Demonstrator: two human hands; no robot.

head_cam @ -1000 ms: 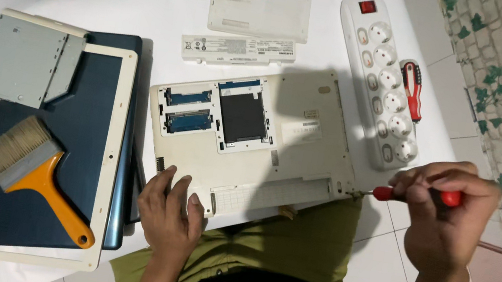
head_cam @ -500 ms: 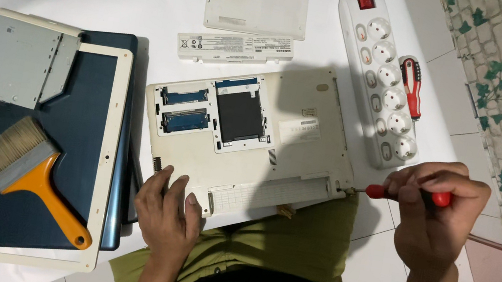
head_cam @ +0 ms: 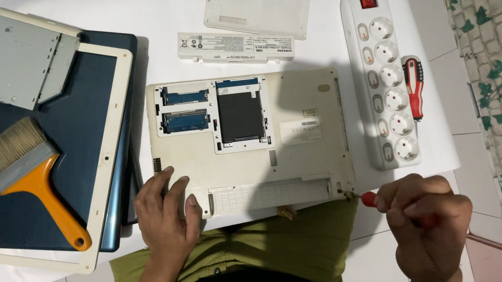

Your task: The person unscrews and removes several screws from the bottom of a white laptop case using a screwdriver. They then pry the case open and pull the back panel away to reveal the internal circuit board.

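Two hands work: left hand (head_cam: 165, 215) stays flat on the laptop base (head_cam: 251, 141); right hand (head_cam: 430, 225), gripping the red screwdriver (head_cam: 369, 198), has shifted to its lower-right corner.

Screwdriver (head_cam: 369, 198) handle hidden inside right hand (head_cam: 428, 228); tip indistinct.
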